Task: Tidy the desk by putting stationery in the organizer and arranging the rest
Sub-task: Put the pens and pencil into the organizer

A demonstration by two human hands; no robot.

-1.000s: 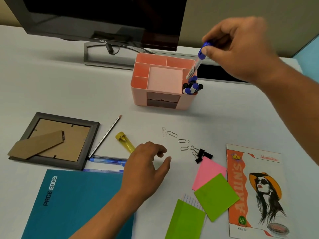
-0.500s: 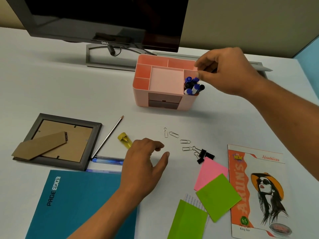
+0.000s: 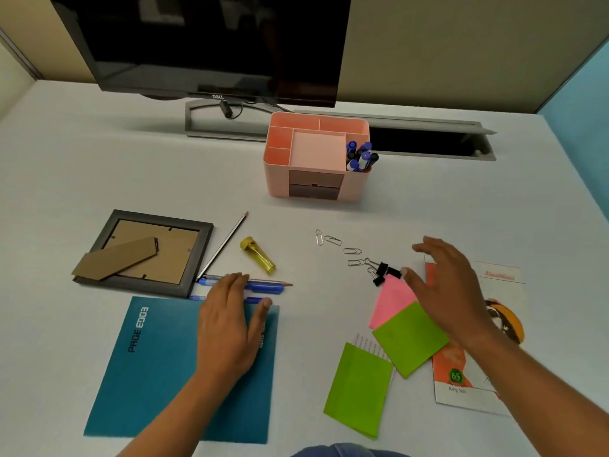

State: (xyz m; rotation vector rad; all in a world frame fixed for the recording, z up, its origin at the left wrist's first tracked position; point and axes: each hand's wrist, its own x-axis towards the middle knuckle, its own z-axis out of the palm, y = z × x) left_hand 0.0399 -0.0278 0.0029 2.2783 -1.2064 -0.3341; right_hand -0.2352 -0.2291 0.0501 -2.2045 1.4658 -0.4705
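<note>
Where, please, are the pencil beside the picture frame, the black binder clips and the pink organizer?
slanted pencil [image 3: 222, 246]: head view, middle of its shaft.
black binder clips [image 3: 382, 268]: head view, black body of one clip.
pink organizer [image 3: 357, 189]: head view, front wall near its lower right corner.

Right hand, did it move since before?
Yes. The right hand left the organizer and came nearer the person, beside the binder clips.
</note>
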